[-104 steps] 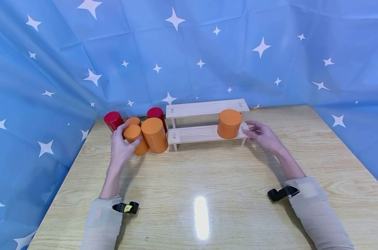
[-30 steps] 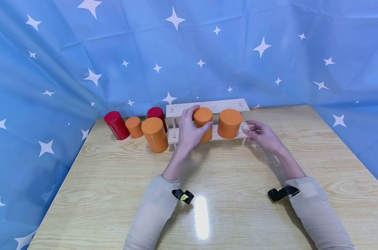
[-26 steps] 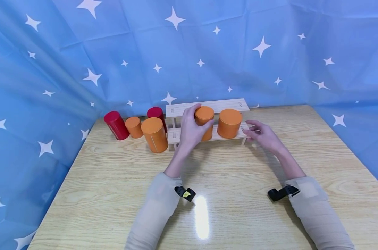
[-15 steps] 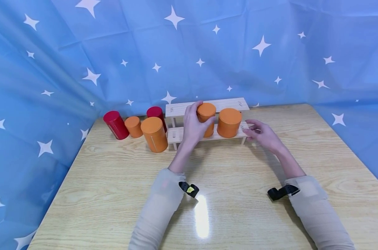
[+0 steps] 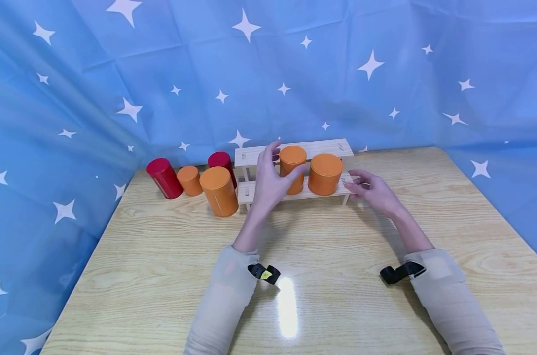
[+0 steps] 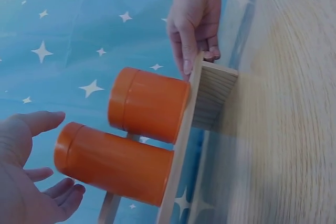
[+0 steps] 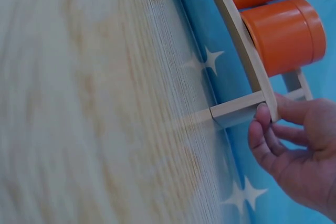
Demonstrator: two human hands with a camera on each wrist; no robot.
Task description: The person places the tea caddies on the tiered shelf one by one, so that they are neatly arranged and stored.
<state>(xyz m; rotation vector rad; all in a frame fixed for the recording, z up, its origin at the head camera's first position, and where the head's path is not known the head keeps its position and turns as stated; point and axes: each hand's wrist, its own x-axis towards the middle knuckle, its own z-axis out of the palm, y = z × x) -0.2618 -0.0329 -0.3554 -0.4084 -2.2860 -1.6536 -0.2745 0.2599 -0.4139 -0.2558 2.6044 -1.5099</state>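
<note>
On the lower board of a two-tier wooden shelf (image 5: 247, 191) stand two lidded orange canisters. The narrower, taller canister (image 5: 293, 170) is upright beside the wider canister (image 5: 324, 175), with a small gap between them. My left hand (image 5: 269, 186) is around the taller one's left side with spread fingers. In the left wrist view a gap shows between the left hand (image 6: 23, 169) and that canister's lid. My right hand (image 5: 375, 193) pinches the right end of the lower board, thumb and fingers on either side of it in the right wrist view.
Left of the shelf on the wooden table (image 5: 330, 276) stand a large orange canister (image 5: 219, 192), a small orange canister (image 5: 190, 180) and two red canisters, one at far left (image 5: 165, 178) and one (image 5: 221, 165) behind. The shelf's upper board (image 5: 321, 148) is behind. A blue starry curtain (image 5: 268, 64) hangs behind the table.
My left hand has carried the orange canister from the left group onto the lower board, beside the wider one. Since half a second ago its fingers have let go and drawn slightly left. The right hand stays.
</note>
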